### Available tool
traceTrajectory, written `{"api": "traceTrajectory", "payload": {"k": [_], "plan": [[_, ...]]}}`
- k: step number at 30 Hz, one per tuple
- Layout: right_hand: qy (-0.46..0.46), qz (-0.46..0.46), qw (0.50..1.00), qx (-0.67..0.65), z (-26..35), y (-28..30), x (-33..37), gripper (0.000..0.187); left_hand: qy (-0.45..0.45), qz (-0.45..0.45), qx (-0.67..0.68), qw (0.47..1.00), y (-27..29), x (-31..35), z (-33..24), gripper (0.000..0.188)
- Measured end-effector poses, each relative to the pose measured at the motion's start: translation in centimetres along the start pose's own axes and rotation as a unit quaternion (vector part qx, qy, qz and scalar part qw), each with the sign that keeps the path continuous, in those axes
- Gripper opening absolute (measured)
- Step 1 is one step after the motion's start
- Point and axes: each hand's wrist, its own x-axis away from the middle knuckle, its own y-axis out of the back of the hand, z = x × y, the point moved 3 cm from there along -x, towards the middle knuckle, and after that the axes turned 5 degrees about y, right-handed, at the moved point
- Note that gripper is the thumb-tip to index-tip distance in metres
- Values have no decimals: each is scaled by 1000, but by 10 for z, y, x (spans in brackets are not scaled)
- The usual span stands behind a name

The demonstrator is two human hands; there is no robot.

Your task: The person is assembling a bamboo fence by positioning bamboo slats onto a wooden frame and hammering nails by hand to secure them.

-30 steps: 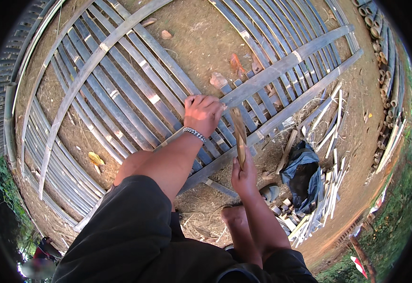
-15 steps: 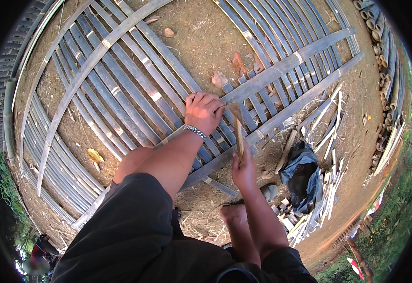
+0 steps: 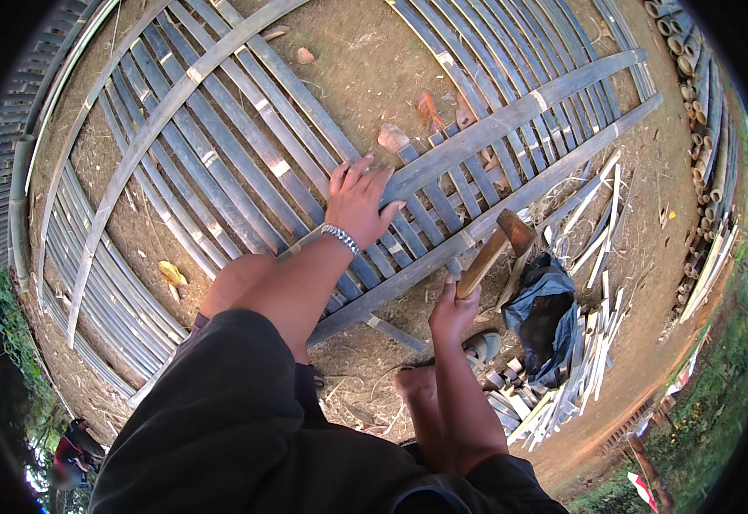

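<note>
My left hand (image 3: 359, 201) rests on the bamboo lattice, its fingers spread over the wide dark cross slat (image 3: 468, 147) and the thumb at that slat's lower edge. A bracelet circles this wrist. Lower and to the right, my right hand (image 3: 454, 313) is closed around the wooden handle of a hammer (image 3: 487, 264). The brown, rusty-looking head points up and away, apart from the lattice. Beneath the cross slat run several narrow bamboo strips (image 3: 284, 176), and a second long slat (image 3: 391, 295) crosses them on the near side.
A dark plastic bag (image 3: 535, 321) stands open at the right, beside a heap of pale split bamboo offcuts (image 3: 573, 368). Bamboo poles (image 3: 698, 128) are stacked at the far right. My sandalled foot (image 3: 484, 344) is near the bag. Another person (image 3: 72, 458) is at the lower left.
The hammer has swung right and back from beside my left hand. My left hand's closed fingers have spread out and shifted slightly left on the slat.
</note>
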Motion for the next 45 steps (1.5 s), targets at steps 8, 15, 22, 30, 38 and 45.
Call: {"api": "traceTrajectory", "payload": {"k": [8,15,22,30,38,45], "plan": [[-29,-51,995,81,-17,8,-20,34,21,46,-49,998,0,7,-5,58],[-85,-19,996,-7,-54,-6,-20,28,20,38,-51,998,-2,6,-8,58],[-98,3,991,-90,-41,-12,-15,25,5,11,-49,999,-2,8,-7,58],[-93,-3,992,-89,-35,-14,-13,31,-9,-1,-68,998,-3,10,-8,57],[-116,14,987,-107,-11,-9,-10,34,-6,-11,-62,998,-7,10,-6,58],[94,98,990,25,-18,28,-10,28,7,-35,-45,998,-6,11,-8,46]]}}
